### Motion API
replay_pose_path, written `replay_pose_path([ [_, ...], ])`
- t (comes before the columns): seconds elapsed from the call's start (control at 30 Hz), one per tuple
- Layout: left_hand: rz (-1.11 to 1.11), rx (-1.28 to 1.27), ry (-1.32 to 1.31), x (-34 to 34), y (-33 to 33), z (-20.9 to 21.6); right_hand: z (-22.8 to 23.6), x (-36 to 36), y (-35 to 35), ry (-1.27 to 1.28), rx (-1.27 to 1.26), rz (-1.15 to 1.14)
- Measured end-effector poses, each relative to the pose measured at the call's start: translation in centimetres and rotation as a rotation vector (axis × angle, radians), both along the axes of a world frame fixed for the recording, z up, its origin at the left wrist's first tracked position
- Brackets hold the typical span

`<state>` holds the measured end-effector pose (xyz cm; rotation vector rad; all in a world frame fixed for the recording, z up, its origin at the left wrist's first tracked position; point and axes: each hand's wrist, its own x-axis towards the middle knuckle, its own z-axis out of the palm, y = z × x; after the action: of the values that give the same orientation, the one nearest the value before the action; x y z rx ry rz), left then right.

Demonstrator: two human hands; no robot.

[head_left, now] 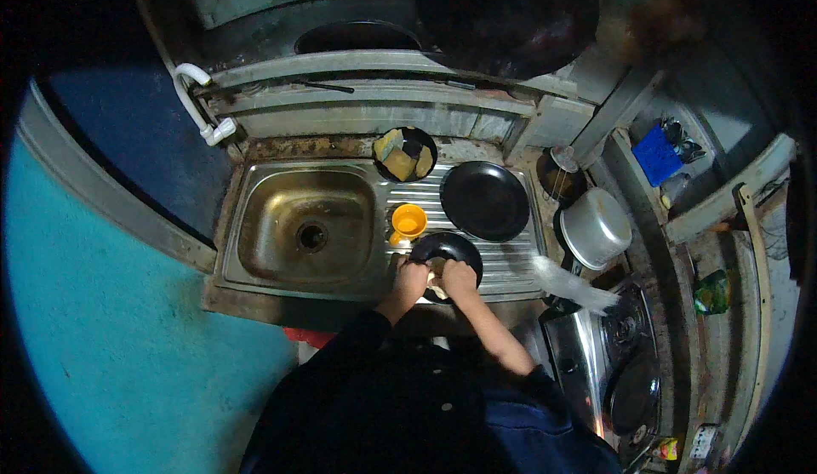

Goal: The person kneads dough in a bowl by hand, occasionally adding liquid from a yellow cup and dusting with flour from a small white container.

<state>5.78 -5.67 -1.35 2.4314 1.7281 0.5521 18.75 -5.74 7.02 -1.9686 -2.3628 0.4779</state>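
While both forearms come up from the lower edge of the head view, the left hand point(409, 280) grips the near-left rim of a small black bowl point(448, 251) that sits on the ribbed drainboard point(511, 257) of a steel sink point(255, 236). The right hand point(459, 278) is curled over the bowl's near edge, fingers closed on a pale scrap, perhaps a cloth or sponge point(437, 288), pressed against the bowl; what it is exactly cannot be told. The two hands are just beside each other, almost touching.

Just beyond the bowl, toward the left, an orange cup point(408, 220) stands upright on the drainboard. Farther back and to the right lies a larger black pan point(484, 201), its rim close to the bowl's. Behind the cup, a dark round dish point(405, 154) holds yellow sponges. The sink basin, with its drain point(311, 236) in the middle, lies to the left of the hands. A white tap point(197, 104) curves over the back-left corner.

To the right, an upturned metal pot point(596, 227) rests near a gas stove point(613, 363). A blue basket point(656, 155) sits on a shelf farther right. A blue-green wall point(94, 338) fills the left side.
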Motion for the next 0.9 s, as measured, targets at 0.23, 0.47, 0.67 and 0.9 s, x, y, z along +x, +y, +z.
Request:
replay_pose_path([
  [0.23, 0.012, -0.13, -0.057, -0.5, -0.2, 1.7, -1.6, -2.1, 2.0, -0.088, -0.007, -0.127],
  [0.47, -0.093, -0.238, -0.17, -0.8, -0.9, 6.8, -4.5, 1.2, 2.9, 0.074, -0.119, -0.195],
  [0.67, -0.124, -0.074, -0.619, -3.8, -1.0, 1.9, -2.3, 2.0, 4.0, 0.093, -0.302, 0.011],
  [0.9, -0.164, -0.338, -0.763, -7.1, -0.5, 1.0, -2.7, 2.1, 4.4, 0.044, -0.349, 0.039],
])
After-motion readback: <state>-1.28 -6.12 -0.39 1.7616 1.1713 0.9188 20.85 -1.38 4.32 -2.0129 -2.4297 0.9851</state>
